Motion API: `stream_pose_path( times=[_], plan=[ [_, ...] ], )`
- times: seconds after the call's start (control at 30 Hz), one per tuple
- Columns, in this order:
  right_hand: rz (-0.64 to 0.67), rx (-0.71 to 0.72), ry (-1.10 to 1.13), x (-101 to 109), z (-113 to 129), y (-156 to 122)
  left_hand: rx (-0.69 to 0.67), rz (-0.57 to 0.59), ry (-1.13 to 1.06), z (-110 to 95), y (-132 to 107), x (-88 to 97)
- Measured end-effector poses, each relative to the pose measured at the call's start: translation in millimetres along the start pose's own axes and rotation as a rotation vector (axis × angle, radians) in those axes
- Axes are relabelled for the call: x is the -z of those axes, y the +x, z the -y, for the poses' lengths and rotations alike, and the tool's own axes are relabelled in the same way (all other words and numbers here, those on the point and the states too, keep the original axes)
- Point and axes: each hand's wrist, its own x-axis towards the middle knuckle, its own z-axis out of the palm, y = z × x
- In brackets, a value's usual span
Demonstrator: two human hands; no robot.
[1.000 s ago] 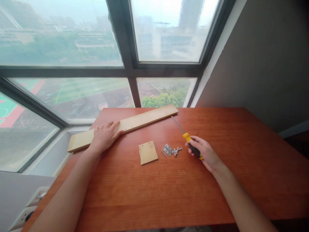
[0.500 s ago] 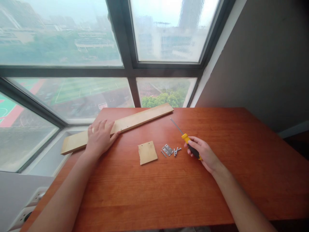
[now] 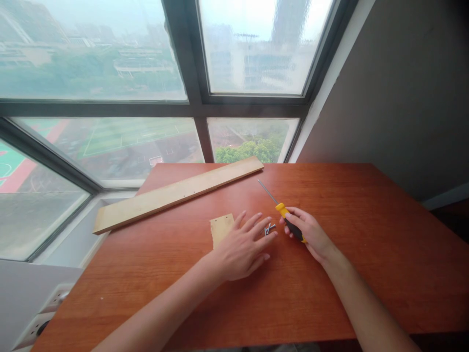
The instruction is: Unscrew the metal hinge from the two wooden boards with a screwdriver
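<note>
My left hand [image 3: 246, 247] is open, fingers spread, over the middle of the table. It covers part of a small square wooden piece [image 3: 221, 229] with holes along its far edge, and hides the metal hinge. Just past its fingertips lie several screws [image 3: 269, 229]. My right hand [image 3: 309, 232] is closed around the black and yellow handle of a screwdriver [image 3: 282, 210], whose shaft points away and to the left. Behind both hands a long wooden board [image 3: 179, 193] lies slantwise, with small holes in its near edge.
The brown wooden table [image 3: 366, 274] reaches up to the large window [image 3: 198, 105]. The long board's left end sticks out past the table's left edge. Wall sockets [image 3: 40, 320] sit low on the left, and a grey wall [image 3: 388, 98] rises on the right.
My left hand has left the long board and moved right and nearer, over the square piece and the hinge. The right hand and screwdriver stay almost where they were.
</note>
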Motion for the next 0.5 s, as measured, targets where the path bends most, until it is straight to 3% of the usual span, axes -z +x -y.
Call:
stream_pose_path(
  times=[0.17, 0.5],
  plan=[
    [0.007, 0.010, -0.003, -1, 0, 0, -0.005, 0.010, 0.001, -3, 19, -14.3],
    [0.009, 0.005, -0.029, -2, 1, -1, 0.031, 0.029, -0.002, 6, 16, -18.1]
  ],
)
